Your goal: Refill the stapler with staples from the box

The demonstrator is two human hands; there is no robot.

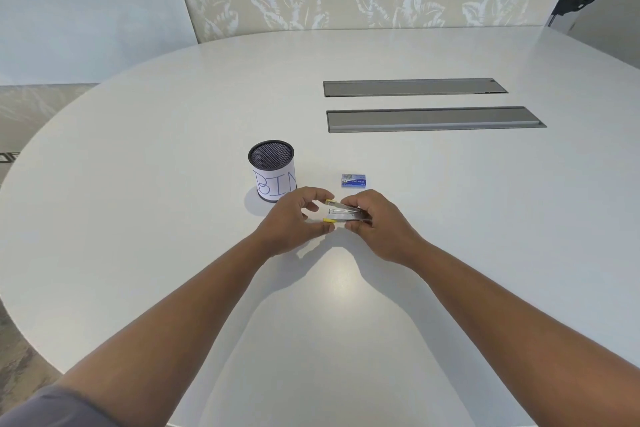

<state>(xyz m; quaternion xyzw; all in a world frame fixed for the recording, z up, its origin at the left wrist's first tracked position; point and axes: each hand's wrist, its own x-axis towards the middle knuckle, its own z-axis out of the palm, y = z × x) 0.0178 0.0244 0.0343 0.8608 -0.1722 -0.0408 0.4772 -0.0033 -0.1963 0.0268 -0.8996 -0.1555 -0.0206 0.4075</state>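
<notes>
While the stapler (346,213) is held just above the white table (450,253), between and in front of the mesh cup (272,170) marked "BIN" and the small blue staple box (354,181), the step in hand is judged to be the opening of its top arm so that the staple channel is exposed. The rear of the stapler is gripped by the right hand (377,224), whose fingers are curled round the metal body, and the yellow-tipped front is pinched by the left hand (294,218), thumb below and fingertips near the upper tip. The two metal arms are seen slightly parted at the yellow ends; whether staples lie inside cannot be told. The step is best done with the base kept steady in the right hand while the upper arm is swung up and back by the left, the force being applied at the tip and not at the hinge. The fingers are best kept clear of the spring pusher, which may snap forward. The box appears closed and lies just beyond the hands, so it is best left untouched until the channel stands fully open and facing upward.
</notes>
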